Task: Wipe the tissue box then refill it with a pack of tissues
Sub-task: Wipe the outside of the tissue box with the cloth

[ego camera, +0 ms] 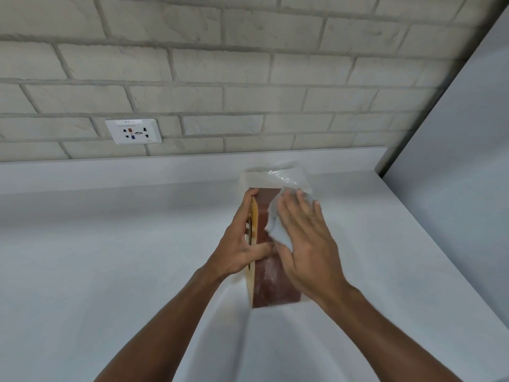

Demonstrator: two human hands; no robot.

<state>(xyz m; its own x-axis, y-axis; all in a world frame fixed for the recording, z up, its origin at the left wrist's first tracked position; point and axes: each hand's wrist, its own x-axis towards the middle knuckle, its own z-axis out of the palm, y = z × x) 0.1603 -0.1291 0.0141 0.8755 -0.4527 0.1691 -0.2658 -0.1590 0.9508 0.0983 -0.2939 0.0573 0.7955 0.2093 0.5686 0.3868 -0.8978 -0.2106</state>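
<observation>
A long reddish-brown wooden tissue box [271, 285] with a pale yellow-tan top face stands tipped on its side on the white counter [110, 257]. My left hand [242, 244] grips its left side, thumb across the brown face. My right hand [305, 241] lies flat on that brown face and presses a white wipe [276, 230] against it. Just behind the box lies a clear-wrapped pack of tissues [278, 176], partly hidden by the box and my fingers.
A pale brick wall [220, 78] rises behind the counter, with a white power socket [133, 131] at the left. A grey-white panel [454, 161] closes off the right side. The counter's right edge runs diagonally toward the lower right.
</observation>
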